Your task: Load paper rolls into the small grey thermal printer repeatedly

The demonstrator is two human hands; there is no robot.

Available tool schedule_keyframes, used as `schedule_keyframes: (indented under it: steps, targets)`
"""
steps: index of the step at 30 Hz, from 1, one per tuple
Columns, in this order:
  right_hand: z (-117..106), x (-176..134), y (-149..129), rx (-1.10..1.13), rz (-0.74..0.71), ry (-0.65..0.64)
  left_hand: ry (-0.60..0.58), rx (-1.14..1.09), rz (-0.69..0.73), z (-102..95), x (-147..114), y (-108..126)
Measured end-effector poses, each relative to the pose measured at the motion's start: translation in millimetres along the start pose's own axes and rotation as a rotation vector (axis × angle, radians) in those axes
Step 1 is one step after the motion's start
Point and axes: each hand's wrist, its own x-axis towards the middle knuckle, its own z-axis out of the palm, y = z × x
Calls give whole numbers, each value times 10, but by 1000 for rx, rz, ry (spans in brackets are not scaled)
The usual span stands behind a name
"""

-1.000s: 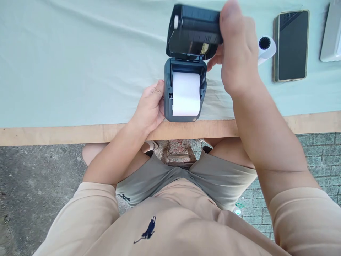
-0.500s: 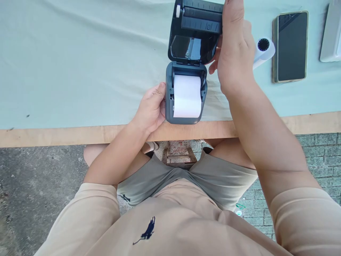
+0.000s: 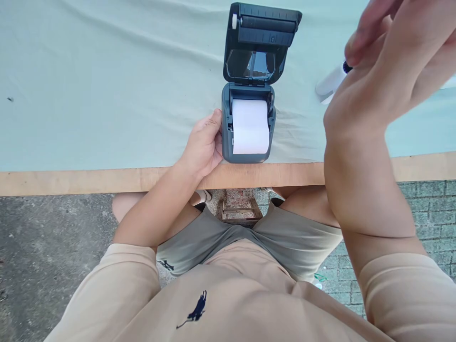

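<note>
A dark grey portable label printer (image 3: 226, 147) sits at the table's front edge with its lid (image 3: 261, 40) raised. Inside it lies a roll of white paper (image 3: 250, 126). My left hand (image 3: 204, 142) grips the printer's left side, thumb along the edge and the other fingers partly hidden. At upper right, my right hand (image 3: 395, 61) is lifted close to the camera, apart from the printer. Its fingers are loosely bent and partly cut off by the frame, and I see nothing in them. Behind its wrist is a white device with a black round end (image 3: 329, 85), partly covered.
A pale green cloth (image 3: 107, 95) covers the table, with creases running across it. The bare wooden edge (image 3: 71, 182) runs along the front. My knees and a wooden stool-like frame (image 3: 238, 211) are below it.
My right hand has let go of the printer's lid and moved right and up, now covering the phone. The lid stays raised, and my left hand keeps its grip.
</note>
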Motion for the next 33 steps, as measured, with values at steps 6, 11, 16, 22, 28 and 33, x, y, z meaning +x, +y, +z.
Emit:
schedule_keyframes:
  steps: [6, 11, 16, 22, 28, 33]
  targets:
    - [387, -80, -68, -500, -412, -389, -57, -7, 38, -11, -8, -16]
    - [508, -33, 222, -505, -378, -386, -29, 12, 22, 12, -26, -8]
    - [502, -8, 318, -541, -411, -390, -58, 15, -2, 21, -25, -3]
    - [478, 22, 137, -548, -373, -369, -38, 18, -2, 19, -20, -1]
    - [287, 9, -135, -9, -83, -330, -1, 4, 35, -3, 2, -23]
    - [197, 163, 192, 474, 245, -170, -11, -12, 38, -3, -1, -17]
